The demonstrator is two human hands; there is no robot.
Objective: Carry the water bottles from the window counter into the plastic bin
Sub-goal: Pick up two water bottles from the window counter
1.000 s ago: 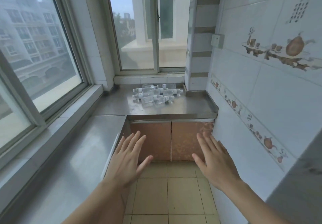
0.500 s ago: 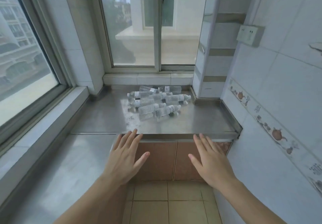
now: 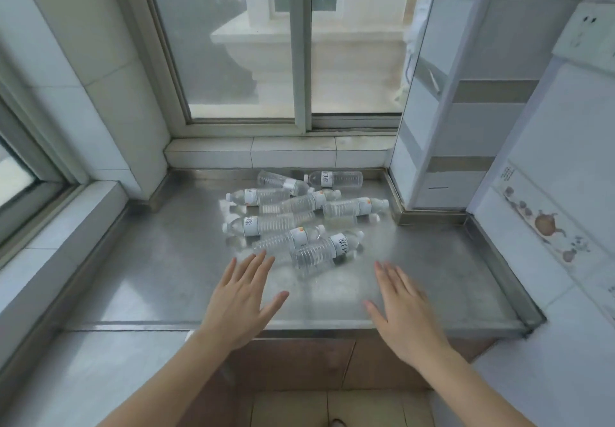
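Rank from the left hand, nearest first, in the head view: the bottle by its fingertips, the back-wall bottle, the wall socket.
1. Bottle just beyond the left hand.
2. Back-wall bottle, counter's far edge.
3. Wall socket, high on the right wall.

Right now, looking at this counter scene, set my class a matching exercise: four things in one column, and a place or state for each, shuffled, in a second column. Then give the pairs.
Things
1. water bottles
2. left hand
3. right hand
4. wall socket

Places or states
A. high on the tiled wall, far right
B. lying on their sides in a heap on the steel counter
C. open, fingertips close to the nearest bottles
D. open, over bare counter to the right of the heap

Pairs: 1-B, 2-C, 3-D, 4-A
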